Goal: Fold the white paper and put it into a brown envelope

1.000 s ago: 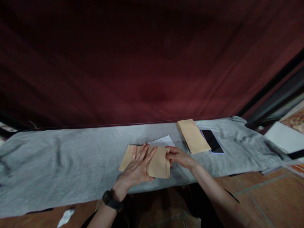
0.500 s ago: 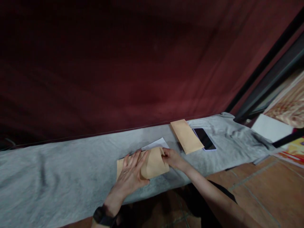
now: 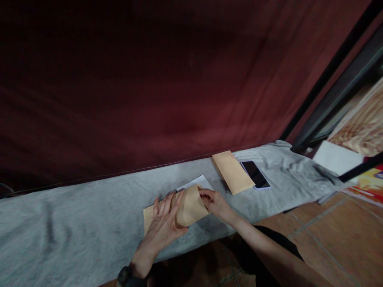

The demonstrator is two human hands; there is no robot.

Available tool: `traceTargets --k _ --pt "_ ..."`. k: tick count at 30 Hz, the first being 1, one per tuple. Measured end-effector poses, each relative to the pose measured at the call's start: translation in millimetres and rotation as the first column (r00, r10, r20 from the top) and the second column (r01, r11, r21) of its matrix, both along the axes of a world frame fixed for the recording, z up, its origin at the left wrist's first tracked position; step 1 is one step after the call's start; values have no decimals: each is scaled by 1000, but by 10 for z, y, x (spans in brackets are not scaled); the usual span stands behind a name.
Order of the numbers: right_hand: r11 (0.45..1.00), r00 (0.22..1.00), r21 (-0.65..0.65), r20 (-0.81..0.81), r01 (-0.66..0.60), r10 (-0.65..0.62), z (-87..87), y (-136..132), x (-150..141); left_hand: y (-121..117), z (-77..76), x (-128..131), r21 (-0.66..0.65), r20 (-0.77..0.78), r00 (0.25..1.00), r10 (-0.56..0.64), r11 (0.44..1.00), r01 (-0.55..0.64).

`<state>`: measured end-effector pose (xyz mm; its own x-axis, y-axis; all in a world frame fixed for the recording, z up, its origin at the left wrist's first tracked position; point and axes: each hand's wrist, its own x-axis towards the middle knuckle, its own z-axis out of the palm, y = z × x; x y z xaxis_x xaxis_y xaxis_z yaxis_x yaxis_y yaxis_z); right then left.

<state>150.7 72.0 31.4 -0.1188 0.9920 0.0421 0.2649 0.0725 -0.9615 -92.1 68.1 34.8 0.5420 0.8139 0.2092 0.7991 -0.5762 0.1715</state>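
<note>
A tan paper envelope [image 3: 191,207] lies on the grey cloth, its right end bulging and raised. My left hand [image 3: 164,223] is spread flat over its left part, pressing it to the cloth. At the raised right end, my right hand [image 3: 217,204] has its fingers bent around the mouth; the fingertips are partly hidden by the paper. White paper [image 3: 199,181] sticks out behind the envelope, partly covered by it.
A second tan envelope [image 3: 233,172] lies to the right, touching or slightly overlapping a dark-screened phone [image 3: 255,174]. Grey cloth [image 3: 89,223] covers the long narrow surface, with a dark red curtain [image 3: 179,99] behind. Dark metal bars [image 3: 326,75] and a tiled floor [image 3: 338,235] are at right.
My right hand has shifted slightly at the envelope's mouth, with its fingers curled differently there. The envelope's right end has lifted a little. My left hand stays on it; the view has shifted slightly.
</note>
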Motion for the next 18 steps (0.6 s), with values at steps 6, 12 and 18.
traceTargets --k 6,12,18 --pt "950 924 -196 -345 -242 164 -45 43 20 -42 76 26 36 -47 999 -16 999 18" --pt "958 973 -255 -219 -133 77 41 9 -64 -53 75 25 63 -72 997 -21 998 26" --pt "895 803 -355 -595 -268 4 138 21 -89 -19 72 -21 21 -38 999 -31 999 32"
